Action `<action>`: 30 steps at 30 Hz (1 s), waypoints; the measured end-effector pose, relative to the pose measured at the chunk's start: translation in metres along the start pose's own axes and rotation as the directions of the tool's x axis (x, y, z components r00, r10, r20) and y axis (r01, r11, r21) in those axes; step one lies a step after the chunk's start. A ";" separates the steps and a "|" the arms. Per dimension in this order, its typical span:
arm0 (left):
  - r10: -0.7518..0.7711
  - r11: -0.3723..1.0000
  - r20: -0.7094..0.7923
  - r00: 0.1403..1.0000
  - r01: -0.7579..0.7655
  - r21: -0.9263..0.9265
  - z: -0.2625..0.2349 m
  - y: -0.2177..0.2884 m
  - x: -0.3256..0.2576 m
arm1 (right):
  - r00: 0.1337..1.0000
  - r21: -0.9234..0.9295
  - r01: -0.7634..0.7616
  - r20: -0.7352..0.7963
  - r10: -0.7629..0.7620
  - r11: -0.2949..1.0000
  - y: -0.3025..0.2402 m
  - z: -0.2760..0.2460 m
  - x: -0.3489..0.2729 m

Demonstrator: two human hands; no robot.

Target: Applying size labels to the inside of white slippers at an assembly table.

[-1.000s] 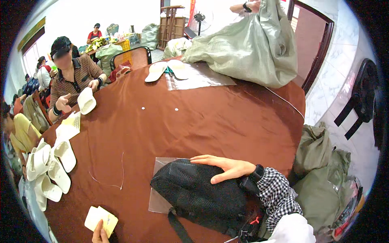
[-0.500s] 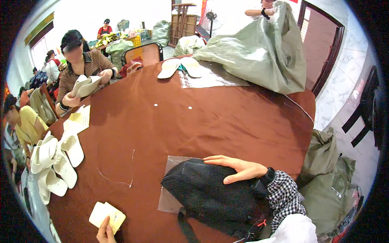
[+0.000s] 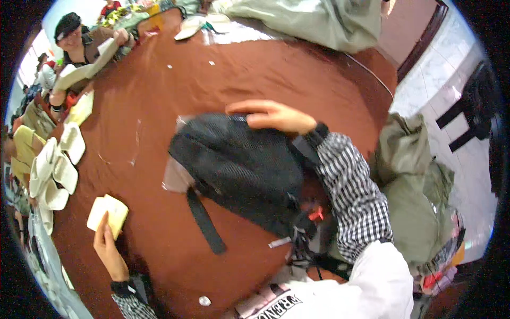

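Note:
Near the table's left front, my left hand (image 3: 110, 254) pinches a few pale yellow paper slips (image 3: 118, 210) between thumb and fingers. My right hand (image 3: 276, 115) rests on the far side of a black mesh bag (image 3: 239, 170), its fingers stretched out and not gripping. The bag lies on its side with a loose black strap (image 3: 204, 220) trailing toward me. Under its left end a clear plastic sheet (image 3: 176, 178) sticks out. Cords and a red tag (image 3: 316, 213) show at the bag's near right end.
White slippers (image 3: 56, 170) are piled along the left edge of the brown-covered table (image 3: 127, 175). Across from me a person (image 3: 79, 45) holds pale slippers. Pale slippers (image 3: 204, 25) and a large woven sack (image 3: 319, 21) sit at the far side. More sacks (image 3: 409, 191) stand at right.
The view has tilted down, so the table's contents sit higher in the picture. My left forearm and the bag's near end have come into view. Both hands keep their places on papers and bag.

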State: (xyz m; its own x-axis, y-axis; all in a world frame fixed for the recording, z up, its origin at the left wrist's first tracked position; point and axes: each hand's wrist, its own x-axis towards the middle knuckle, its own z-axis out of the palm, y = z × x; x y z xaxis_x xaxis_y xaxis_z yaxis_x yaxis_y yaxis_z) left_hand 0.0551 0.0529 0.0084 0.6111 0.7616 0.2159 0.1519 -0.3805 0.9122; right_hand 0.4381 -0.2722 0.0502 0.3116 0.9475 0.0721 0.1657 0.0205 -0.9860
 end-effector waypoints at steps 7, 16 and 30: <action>0.061 0.986 0.040 0.997 -0.054 -0.159 -0.016 -0.036 0.019 | 1.000 -0.188 -0.017 -0.026 0.013 0.982 -0.046 -0.003 -0.035; 0.109 0.972 0.084 0.990 -0.089 -0.216 -0.010 -0.063 0.038 | 0.990 -0.528 -0.070 0.066 0.123 0.846 -0.061 0.018 -0.058; 0.072 0.988 0.051 0.996 -0.065 -0.139 0.012 -0.053 0.038 | 0.893 -0.390 0.170 -0.328 -0.309 0.905 -0.082 0.070 -0.067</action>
State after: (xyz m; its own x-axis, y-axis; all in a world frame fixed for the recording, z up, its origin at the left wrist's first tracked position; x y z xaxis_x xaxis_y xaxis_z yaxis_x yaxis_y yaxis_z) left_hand 0.0795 0.0961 -0.0354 0.6593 0.7042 0.2634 0.0023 -0.3522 0.9359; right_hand 0.3377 -0.3149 0.1158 0.5335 0.7352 0.4180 0.5678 0.0550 -0.8213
